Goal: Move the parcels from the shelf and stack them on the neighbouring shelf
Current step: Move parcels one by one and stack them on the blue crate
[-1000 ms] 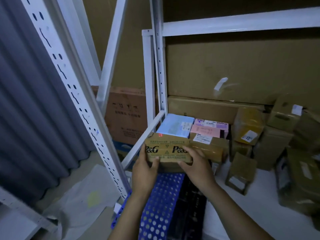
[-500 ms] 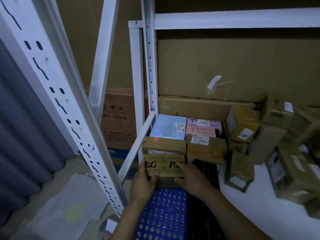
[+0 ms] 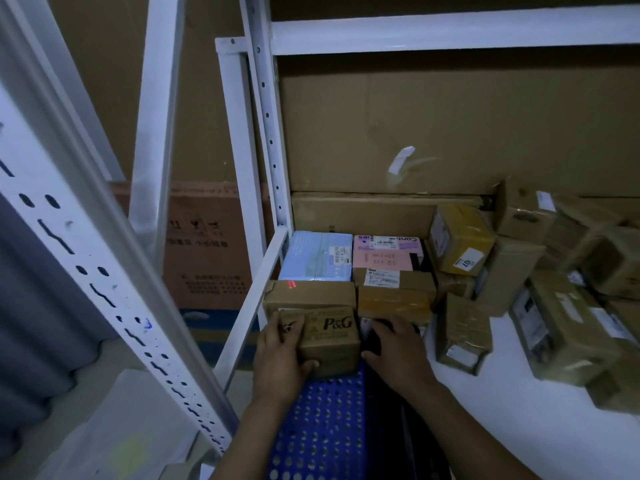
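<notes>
1. Head view, far left of frame: a white perforated upright ran diagonally; behind it stood a printed brown carton, no part of the stacking.
2. Lower centre-left: the left hand was wrapped around the near left corner of the P&G parcel, thumb under its front edge, grasping it.
3. The P&G parcel sat on a blue perforated crate, touching a plain brown parcel behind it.
4. Centre, further back: a light blue parcel and a pink parcel lay side by side in a tidy row, judged already placed.
5. Lower centre-right: the right hand lay open against the parcel's right side and a dark object; whether it gripped anything could not be told.
6. Right of frame: loose brown parcels lay heaped and tilted on the white shelf, judged still unsorted; most of the task remained.
</notes>
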